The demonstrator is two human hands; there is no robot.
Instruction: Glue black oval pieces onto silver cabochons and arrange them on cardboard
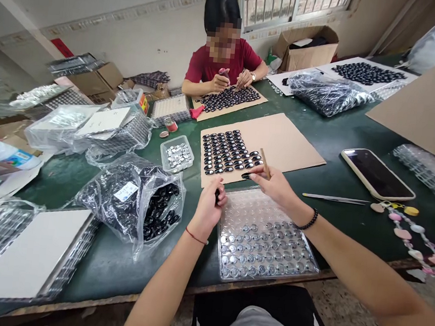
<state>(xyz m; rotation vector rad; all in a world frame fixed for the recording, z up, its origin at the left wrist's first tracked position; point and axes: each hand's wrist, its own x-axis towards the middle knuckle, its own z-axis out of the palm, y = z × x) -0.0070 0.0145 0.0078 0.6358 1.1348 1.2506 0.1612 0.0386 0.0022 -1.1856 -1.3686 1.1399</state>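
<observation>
My left hand point(209, 203) is closed, with small black oval pieces showing between its curled fingers. Above the cardboard's near edge, my right hand point(274, 184) pinches a black oval piece point(246, 176) and also holds a thin wooden stick point(265, 163) that points up. On the cardboard sheet point(299, 145) stand rows of black oval pieces point(222, 150) with pale centres. Below my hands lies a clear plastic tray point(267, 243); round silvery pieces fill its nearer rows. Left of my left hand, a clear bag point(122, 203) spills open, full of black pieces.
A small box point(177, 154) of silvery pieces stands behind the bag. Right lie a phone point(378, 174), tweezers point(334, 198) and a beaded strap point(411, 236). Across the table a co-worker point(224, 57) handles black pieces on cardboard. Stacked trays point(30, 253) sit at left.
</observation>
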